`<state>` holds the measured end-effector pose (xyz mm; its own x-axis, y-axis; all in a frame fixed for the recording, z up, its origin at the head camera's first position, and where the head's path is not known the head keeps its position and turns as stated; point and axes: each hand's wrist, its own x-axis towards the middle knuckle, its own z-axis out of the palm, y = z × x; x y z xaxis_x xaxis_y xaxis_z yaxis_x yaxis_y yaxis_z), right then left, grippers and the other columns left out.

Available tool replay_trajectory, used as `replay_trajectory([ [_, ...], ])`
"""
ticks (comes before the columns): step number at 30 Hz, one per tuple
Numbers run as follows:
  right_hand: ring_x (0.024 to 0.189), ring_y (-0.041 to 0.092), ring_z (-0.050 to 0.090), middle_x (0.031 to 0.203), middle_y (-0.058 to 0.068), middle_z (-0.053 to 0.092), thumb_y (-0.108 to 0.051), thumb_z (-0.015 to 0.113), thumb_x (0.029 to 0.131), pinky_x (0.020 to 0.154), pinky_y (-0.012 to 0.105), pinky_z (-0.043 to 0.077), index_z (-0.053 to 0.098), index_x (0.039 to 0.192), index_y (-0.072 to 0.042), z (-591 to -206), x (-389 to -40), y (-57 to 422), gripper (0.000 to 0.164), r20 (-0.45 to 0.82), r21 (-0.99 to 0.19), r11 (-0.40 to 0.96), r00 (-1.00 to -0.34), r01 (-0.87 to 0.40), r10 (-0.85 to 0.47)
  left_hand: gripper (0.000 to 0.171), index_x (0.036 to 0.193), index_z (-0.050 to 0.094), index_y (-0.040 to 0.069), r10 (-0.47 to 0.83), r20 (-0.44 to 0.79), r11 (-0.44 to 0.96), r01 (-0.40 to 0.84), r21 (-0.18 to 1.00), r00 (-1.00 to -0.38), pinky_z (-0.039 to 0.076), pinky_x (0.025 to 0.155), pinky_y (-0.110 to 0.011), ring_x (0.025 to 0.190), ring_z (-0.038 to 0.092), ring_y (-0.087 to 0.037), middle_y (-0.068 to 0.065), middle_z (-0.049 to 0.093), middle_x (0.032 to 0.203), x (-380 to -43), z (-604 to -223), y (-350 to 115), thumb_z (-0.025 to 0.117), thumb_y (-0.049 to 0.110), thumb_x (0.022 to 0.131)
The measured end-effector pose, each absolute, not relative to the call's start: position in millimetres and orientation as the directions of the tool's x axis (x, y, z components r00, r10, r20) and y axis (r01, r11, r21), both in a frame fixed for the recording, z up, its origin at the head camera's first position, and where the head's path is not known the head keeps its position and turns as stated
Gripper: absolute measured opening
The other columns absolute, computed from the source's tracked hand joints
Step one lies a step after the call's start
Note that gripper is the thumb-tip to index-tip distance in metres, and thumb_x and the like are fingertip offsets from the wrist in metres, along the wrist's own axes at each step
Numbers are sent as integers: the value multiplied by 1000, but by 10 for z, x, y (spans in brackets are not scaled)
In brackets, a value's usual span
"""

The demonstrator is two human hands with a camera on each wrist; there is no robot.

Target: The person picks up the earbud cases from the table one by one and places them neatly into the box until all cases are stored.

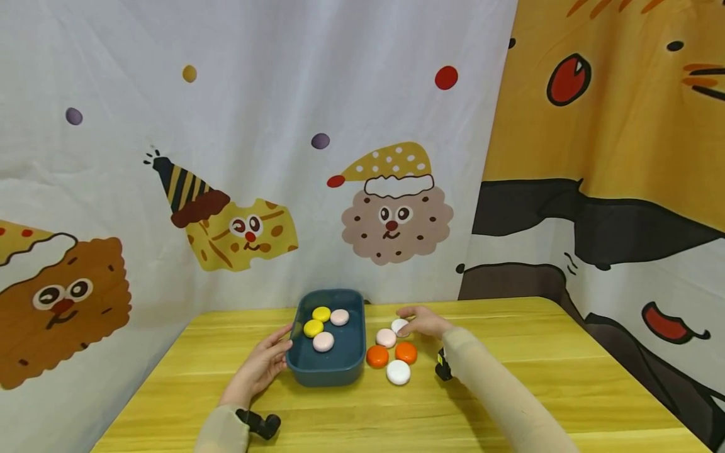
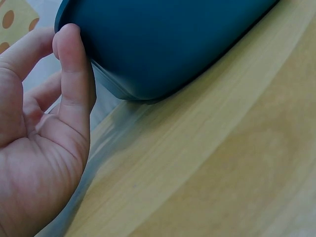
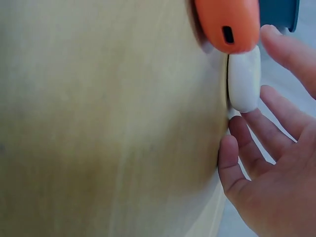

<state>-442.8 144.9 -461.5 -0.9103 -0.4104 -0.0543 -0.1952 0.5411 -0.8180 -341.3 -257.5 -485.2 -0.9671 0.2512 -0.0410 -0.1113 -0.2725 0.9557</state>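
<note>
A dark blue-green bin stands on the table with two yellow discs and two pale pink discs in it. Against the outside of its left wall, near the rim, rest the fingertips of my left hand; the left wrist view shows the thumb at the bin's edge. On the right, my right hand reaches over a white disc, partly covered by the fingers. In the right wrist view, loosely spread fingers surround this white disc, fingertips right at its edge.
Beside the bin's right wall lie a pale pink disc, two orange discs and another white disc. A black slot shows in the side of one orange disc. Behind the wooden table hangs a cartoon-printed curtain.
</note>
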Motion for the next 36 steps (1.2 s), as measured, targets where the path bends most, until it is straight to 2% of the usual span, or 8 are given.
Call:
replay_trajectory([
  [9,110,28,57,125,16,60,-9,80,75,96,43,44,62,125,4,-4667,-4455,1438,55,-25,-777,581,-909,-244,-415,67,155,17,6,258,-37,-265,-108,958,-965,51,60,-18,62,57,-6,-4,58,100,-3430,-4875,-2586,55,13,100],
  [19,103,27,59,121,17,62,-3,79,75,92,42,47,63,122,6,-4631,-4389,1407,51,10,-771,583,-921,-256,-390,69,155,15,6,277,-30,-271,-108,956,-960,51,60,-18,61,58,-5,0,58,91,-3432,-4881,-2593,55,13,100],
  [29,104,23,57,116,12,66,-12,81,71,91,39,45,67,119,2,-4627,-4410,1533,52,100,-746,573,-908,-340,-408,68,156,15,5,274,-27,-281,-107,954,-961,51,59,-18,61,58,-5,0,62,90,-3423,-4878,-2588,54,13,100],
  [36,110,29,54,122,16,62,-3,80,70,96,45,42,63,123,5,-4570,-4427,1520,56,51,-789,562,-937,-250,-345,69,156,14,5,277,-28,-282,-109,953,-960,51,60,-18,62,58,-6,-2,63,94,-3413,-4862,-2589,54,13,100],
])
